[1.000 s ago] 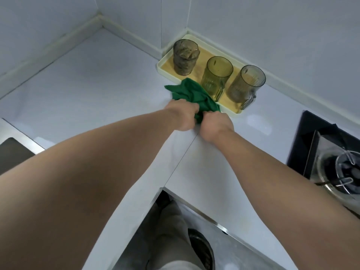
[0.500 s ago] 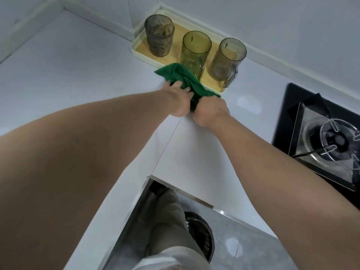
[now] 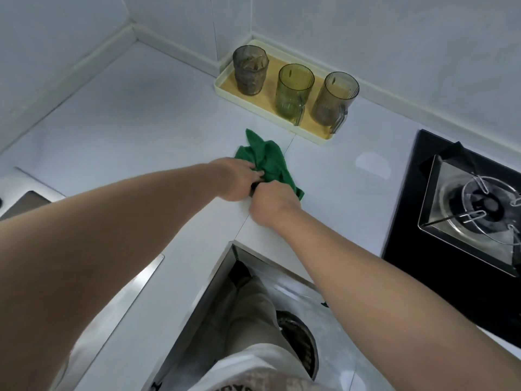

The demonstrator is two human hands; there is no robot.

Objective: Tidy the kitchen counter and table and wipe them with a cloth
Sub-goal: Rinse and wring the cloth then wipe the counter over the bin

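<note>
Cloth [image 3: 265,159], green and bunched into loose folds, lies on the white bench [image 3: 141,122] at the inner corner of the L, over the seam line, near the front rim of the tray [image 3: 262,112] but apart from it. Tidying at this corner looks done: grey cup [image 3: 249,71], green cup [image 3: 293,91] and brownish cup [image 3: 334,100] stand upright in a row on the tray, which is pushed against the wall. Wiping reads as mid-way at best. No streaks or wet marks show, so which stretches are already wiped cannot be told. The run toward the gas burner [image 3: 485,204] on the right, the run to the left, and the table (out of view) are probably left to do. Both arms reach forward and down from the lower corners and meet at the cloth. Left hand [image 3: 239,176] sits palm-down on the near-left fold, its fingers [image 3: 255,171] fairly straight, close together and pressing the fabric to the bench; the thumb is hidden. Right hand [image 3: 272,204] is just beside it, nearly touching, knuckles up in a fist, the fingers curled under and gripping the near end of the cloth, whose tail sticks out to the right past the knuckles. The pose suggests regathering the cloth into a pad, or a two-handed scrub on one spot; which of the two cannot be told.
</note>
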